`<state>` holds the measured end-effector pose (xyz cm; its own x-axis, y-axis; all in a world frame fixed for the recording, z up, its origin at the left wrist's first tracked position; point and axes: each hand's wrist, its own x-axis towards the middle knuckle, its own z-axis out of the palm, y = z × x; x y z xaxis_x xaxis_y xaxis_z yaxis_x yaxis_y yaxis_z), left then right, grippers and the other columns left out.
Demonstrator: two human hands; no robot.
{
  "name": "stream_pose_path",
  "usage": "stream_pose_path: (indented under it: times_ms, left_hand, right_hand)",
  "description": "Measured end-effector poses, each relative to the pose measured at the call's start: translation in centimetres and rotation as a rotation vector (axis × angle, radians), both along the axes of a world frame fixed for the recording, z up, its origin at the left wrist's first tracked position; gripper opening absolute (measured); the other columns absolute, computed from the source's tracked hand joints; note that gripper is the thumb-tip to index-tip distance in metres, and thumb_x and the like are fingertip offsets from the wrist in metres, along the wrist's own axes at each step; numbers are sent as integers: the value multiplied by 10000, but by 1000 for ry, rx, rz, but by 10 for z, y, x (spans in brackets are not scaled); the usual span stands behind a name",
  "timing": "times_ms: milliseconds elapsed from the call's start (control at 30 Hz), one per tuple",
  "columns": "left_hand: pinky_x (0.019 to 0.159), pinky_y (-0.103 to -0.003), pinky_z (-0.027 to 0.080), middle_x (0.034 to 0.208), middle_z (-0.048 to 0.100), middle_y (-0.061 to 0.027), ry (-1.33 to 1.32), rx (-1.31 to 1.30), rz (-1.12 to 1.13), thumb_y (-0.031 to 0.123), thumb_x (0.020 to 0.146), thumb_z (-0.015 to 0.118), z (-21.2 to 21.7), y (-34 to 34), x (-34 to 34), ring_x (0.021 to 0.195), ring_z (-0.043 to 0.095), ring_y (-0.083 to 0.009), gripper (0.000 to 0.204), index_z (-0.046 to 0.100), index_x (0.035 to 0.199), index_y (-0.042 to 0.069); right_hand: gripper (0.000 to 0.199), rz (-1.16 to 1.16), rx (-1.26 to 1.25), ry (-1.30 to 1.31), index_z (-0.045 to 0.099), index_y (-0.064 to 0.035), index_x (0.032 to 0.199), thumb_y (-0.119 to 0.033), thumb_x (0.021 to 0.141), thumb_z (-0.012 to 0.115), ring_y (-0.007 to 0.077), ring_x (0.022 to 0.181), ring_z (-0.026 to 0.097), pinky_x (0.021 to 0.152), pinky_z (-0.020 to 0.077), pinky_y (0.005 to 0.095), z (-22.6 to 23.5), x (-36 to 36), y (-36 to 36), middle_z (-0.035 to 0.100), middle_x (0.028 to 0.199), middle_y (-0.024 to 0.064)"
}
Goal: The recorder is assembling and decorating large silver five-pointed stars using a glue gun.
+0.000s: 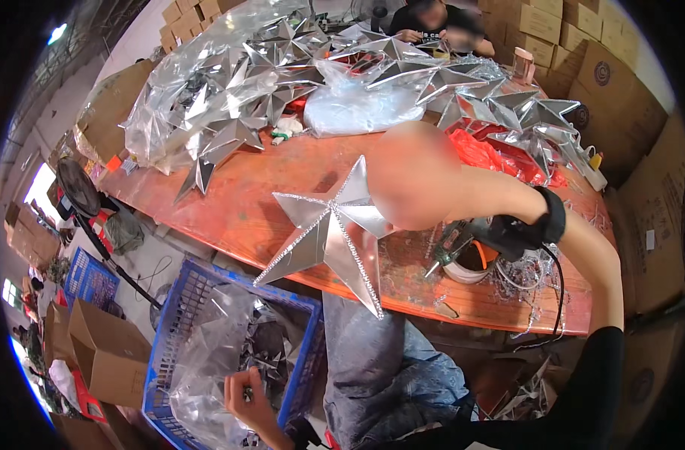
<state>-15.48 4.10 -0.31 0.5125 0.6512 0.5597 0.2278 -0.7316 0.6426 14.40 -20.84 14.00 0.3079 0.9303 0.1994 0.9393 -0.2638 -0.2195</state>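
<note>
A silver five-pointed star (335,217) with glittery trim along its ridges and edges is tilted over the table's near edge. My right hand (416,176) is at the star's right-hand points and appears to grip it; a blur covers the fingers. Over the blue plastic crate (234,271) at the lower left is my left hand (251,409), its fingers curled inward. Whatever may be between those fingers cannot be made out. Clear plastic film (207,352) and silver pieces (267,349) lie in the crate.
More silver stars (282,64) crowd the far part of the red-brown table (230,191). Under my right forearm lie a glue gun (451,244), a roll of tape (466,271) and tinsel scraps (526,277). A co-worker (440,30) sits across the table. A fan (78,187) stands left.
</note>
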Motion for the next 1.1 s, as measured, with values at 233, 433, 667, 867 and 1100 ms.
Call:
stream_pose_path:
  times_ms: [233,433,667,867,1100]
  left_hand:
    - [563,-254,439,617,569,-96,-132,-441,-256,48,924,383,-19,-10,10,622,625,-186,265,490,698,-39]
    - [675,-280,488,765,647,-136,-136,-295,-280,49,926,361,-14,-18,32,712,647,-209,256,562,813,-63]
    - [694,-248,485,808,668,-130,-145,-409,-203,-10,846,535,-23,-16,28,746,647,-168,113,631,861,-68]
    - [576,-231,431,738,653,-99,-97,-320,-173,-39,800,555,-32,-10,26,621,588,-133,75,614,759,-58]
    - [683,-255,455,753,616,-116,-147,-267,-247,-34,860,372,-15,-10,33,711,602,-164,203,570,831,-65]
  right_hand:
    - [587,-97,-97,137,425,-39,1130,-276,684,724,321,759,580,680,452,384,-7,-12,18,567,907,148]
    - [509,-117,-50,120,397,-7,987,-291,708,714,353,741,568,665,448,412,-12,-15,21,573,743,146]
    - [575,-287,-38,177,316,13,1114,-325,786,646,443,771,579,662,478,463,-13,-61,43,548,877,284]
    - [473,-208,-34,236,336,-3,1116,-304,850,586,382,690,593,617,463,440,-13,-66,52,568,765,243]
    - [158,-119,318,859,473,-8,967,-163,938,455,177,715,582,652,463,283,29,-80,24,587,772,91]
